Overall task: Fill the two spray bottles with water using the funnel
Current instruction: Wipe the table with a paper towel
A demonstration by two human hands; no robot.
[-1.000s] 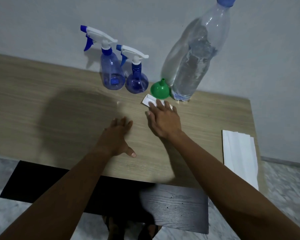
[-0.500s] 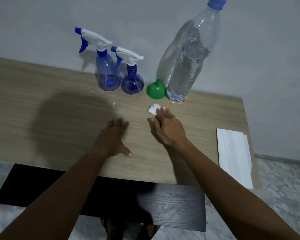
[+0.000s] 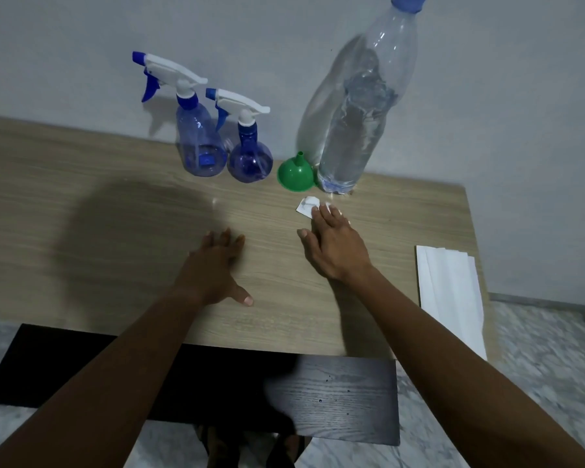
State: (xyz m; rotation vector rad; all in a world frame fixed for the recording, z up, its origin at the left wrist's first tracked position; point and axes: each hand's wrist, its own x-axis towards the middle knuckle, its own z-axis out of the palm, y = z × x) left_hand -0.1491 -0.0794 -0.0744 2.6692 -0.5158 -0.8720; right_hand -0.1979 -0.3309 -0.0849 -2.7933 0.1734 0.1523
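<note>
I have both hands down on the table [image 3: 81, 170]. The left hand [image 3: 213, 268] lies palm down at centre frame, grip open and holding nothing, which I read as simple bracing. The right hand [image 3: 335, 248], just to its right, also has an open grip, with straight fingers pressing a small crumpled tissue [image 3: 305, 205] onto the wood, probably to blot a spill in front of the water bottle [image 3: 358, 113]. The task's things line the wall [image 3: 81, 45] in the upper middle: the taller spray bottle [image 3: 200, 146], the round spray bottle [image 3: 250, 160] just beside it, then the green funnel [image 3: 296, 175], mouth down against the big bottle's base. The trigger heads [image 3: 173, 67] and the blue cap [image 3: 407, 1] are on, so I judge no filling is under way. Folded white paper [image 3: 450, 292] lies at the right edge, well apart. Nothing blocks my reach to the funnel.
</note>
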